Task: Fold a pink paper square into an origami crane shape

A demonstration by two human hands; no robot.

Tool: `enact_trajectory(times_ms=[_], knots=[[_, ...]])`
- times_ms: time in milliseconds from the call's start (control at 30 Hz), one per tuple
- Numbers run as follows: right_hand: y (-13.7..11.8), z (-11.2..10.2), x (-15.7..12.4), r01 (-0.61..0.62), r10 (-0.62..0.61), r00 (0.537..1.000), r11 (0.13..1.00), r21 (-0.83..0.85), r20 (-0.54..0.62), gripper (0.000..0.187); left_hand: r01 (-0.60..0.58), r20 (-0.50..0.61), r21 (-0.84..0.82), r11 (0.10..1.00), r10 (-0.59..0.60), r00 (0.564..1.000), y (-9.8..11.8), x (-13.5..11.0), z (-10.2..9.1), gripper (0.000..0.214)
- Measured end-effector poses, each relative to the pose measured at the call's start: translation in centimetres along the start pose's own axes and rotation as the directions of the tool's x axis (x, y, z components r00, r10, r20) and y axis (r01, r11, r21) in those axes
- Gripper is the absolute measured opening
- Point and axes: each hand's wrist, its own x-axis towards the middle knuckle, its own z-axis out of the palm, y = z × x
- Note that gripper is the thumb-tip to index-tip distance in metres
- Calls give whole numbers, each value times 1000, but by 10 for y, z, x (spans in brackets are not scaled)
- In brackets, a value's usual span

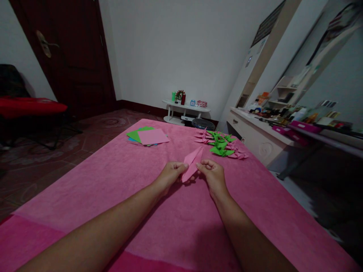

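A folded pink paper piece [191, 161], long and pointed, is held between both my hands just above the pink cloth [113, 181]. My left hand [170, 174] pinches its left side with curled fingers. My right hand [212, 173] pinches the right side, fingers closed too. Behind the hands, a heap of folded pink and green paper figures [221, 144] lies on the cloth. Farther left sits a stack of flat paper sheets [148, 136], pink on top of green and blue.
A white dresser [255, 132] crowded with small items stands to the right of the cloth edge. A small white table [185, 109] with bottles is by the far wall. A red seat [28, 106] and a dark door [70, 56] are at left.
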Motion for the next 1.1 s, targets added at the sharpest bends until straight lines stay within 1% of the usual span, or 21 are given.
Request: enact_trajectory(times_ms=[100, 167, 233, 333, 400, 433, 500, 567, 633, 700, 833, 933, 967, 1000, 1033, 1067, 1100], knots=[[1, 1, 0, 2, -2, 1000, 1000, 8, -12, 32, -40, 1, 22, 999, 40, 999, -2, 1, 0, 42], [3, 2, 0, 14, -14, 999, 1000, 17, -40, 31, -74, -19, 28, 997, 74, 997, -4, 1, 0, 38], [4, 2, -1, 29, -27, 997, 999, 29, -78, 31, -84, -29, 17, 996, 84, 996, -5, 1, 1, 36], [6, 4, -4, 49, -41, 990, 997, 60, -134, 30, -91, -7, -11, 996, 91, 996, -6, -1, 5, 50], [5, 6, -6, 59, -43, 985, 994, 96, -164, 29, -99, -15, -39, 994, 98, 995, -4, -2, 9, 56], [5, 8, -7, 59, -37, 984, 991, 121, -172, 29, -108, -28, -48, 993, 106, 994, -3, -2, 11, 57], [4, 12, -8, 45, -15, 985, 983, 176, -170, 29, -161, -90, -47, 986, 156, 984, 1, -3, 13, 52], [4, 16, -10, 27, 8, 988, 974, 223, -156, 29, -243, -171, -20, 970, 236, 957, 4, -2, 13, 46], [6, 21, -11, 21, 18, 988, 966, 257, -151, 29, -293, -232, 1, 956, 285, 930, 4, -1, 11, 38], [7, 26, -14, 21, 20, 989, 961, 275, -148, 28, -280, -255, 8, 960, 273, 928, 3, -1, 8, 34], [6, 36, -22, 16, 12, 994, 967, 256, -110, 24, -206, -293, 43, 978, 209, 933, -3, 1, 3, 35], [6, 36, -25, -28, 34, 999, 975, 218, -23, 24, -222, -347, 131, 966, 255, 903, -4, 5, -3, 35], [7, 34, -23, -45, 50, 999, 978, 206, -17, 26, -230, -364, 167, 959, 276, 890, -4, 7, -5, 34], [8, 29, -20, -57, 64, 997, 979, 194, -31, 27, -230, -369, 203, 952, 292, 882, -2, 9, -8, 33], [10, 24, -16, -50, 70, 992, 982, 184, -101, 28, -222, -360, 238, 945, 298, 884, -1, 10, -11, 31], [10, 17, -11, -37, 69, 983, 983, 180, -172, 27, -210, -336, 268, 940, 295, 895, 1, 11, -14, 29], [10, 11, -6, -27, 66, 974, 984, 176, -217, 25, -196, -302, 293, 936, 285, 910, 2, 12, -16, 27]])
